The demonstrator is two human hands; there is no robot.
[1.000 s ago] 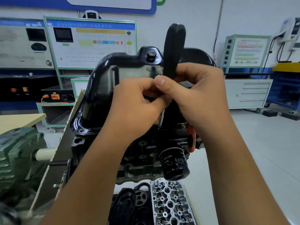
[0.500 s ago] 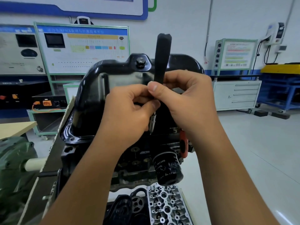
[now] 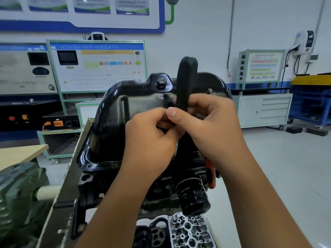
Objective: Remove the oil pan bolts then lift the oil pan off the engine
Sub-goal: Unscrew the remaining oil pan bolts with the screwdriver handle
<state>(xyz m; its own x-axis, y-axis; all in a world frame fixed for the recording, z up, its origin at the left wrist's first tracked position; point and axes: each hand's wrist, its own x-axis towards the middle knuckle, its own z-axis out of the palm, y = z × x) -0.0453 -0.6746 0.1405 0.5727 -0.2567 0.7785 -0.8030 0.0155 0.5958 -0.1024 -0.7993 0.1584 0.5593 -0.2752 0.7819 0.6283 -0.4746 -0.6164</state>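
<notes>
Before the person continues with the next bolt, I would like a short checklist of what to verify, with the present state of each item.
1. Tool held firmly: right hand wraps the black tool handle; ok.
2. Left hand steadies the tool's lower part: its fingers curl there; ok.
3. Tool tip seated on a bolt: hidden behind the hands; cannot tell.
4. Oil pan still on the engine: ok.
5. All flange bolts removed: most of the flange is hidden; cannot tell.
6. Oil filter clear of the hands: it sits below them; ok.

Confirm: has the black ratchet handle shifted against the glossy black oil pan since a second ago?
No. The black ratchet handle stays just right of the oil pan's drain plug; only the camera moved.
</notes>
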